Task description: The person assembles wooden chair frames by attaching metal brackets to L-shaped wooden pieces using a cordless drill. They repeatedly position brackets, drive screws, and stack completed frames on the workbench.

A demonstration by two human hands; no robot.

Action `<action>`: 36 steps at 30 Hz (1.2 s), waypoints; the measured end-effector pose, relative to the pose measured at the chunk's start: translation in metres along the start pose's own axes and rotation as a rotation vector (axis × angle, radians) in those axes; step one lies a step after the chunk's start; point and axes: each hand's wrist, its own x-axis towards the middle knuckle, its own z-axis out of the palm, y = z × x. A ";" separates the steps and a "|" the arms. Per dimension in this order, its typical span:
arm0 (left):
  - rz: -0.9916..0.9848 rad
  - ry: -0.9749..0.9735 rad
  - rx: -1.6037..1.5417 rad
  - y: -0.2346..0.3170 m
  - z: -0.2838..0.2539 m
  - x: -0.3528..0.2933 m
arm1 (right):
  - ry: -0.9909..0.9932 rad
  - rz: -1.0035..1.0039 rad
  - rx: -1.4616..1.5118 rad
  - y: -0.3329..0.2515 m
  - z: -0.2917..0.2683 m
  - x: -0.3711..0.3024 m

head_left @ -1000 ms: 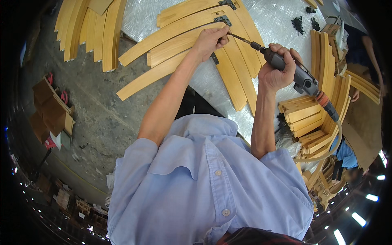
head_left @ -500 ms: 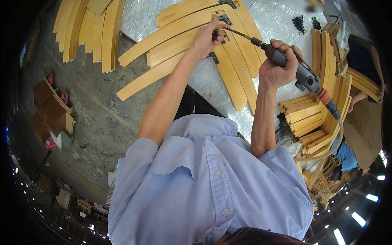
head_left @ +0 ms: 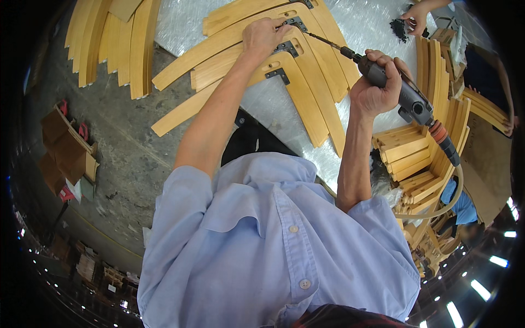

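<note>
In my right hand (head_left: 376, 87) is a grey pneumatic screwdriver (head_left: 413, 101) with an orange collar and a hose at its rear. Its long bit (head_left: 324, 41) points left, the tip close to a black corner bracket (head_left: 296, 23). My left hand (head_left: 263, 39) is closed at that bracket, thumb and fingertips together; whatever they pinch is too small to make out. The bracket lies on the corner of a curved wooden frame (head_left: 219, 42). More black brackets (head_left: 286, 47) sit on the overlapping frames nearer me.
A co-worker's hand (head_left: 418, 17) reaches over a pile of small black parts (head_left: 399, 30) at the far right. Stacked wooden pieces (head_left: 407, 156) stand at right, beside the air hose (head_left: 458, 191). More curved slats (head_left: 117, 46) lie far left. A cardboard box (head_left: 68, 145) is at left.
My left hand has turned palm down and moved left, its fingertips now at the bracket. The screwdriver has shifted slightly right. A co-worker's hand has come in over the black parts.
</note>
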 end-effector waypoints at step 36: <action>0.016 0.034 0.024 -0.004 0.007 0.003 | -0.008 0.027 0.032 0.016 0.002 0.006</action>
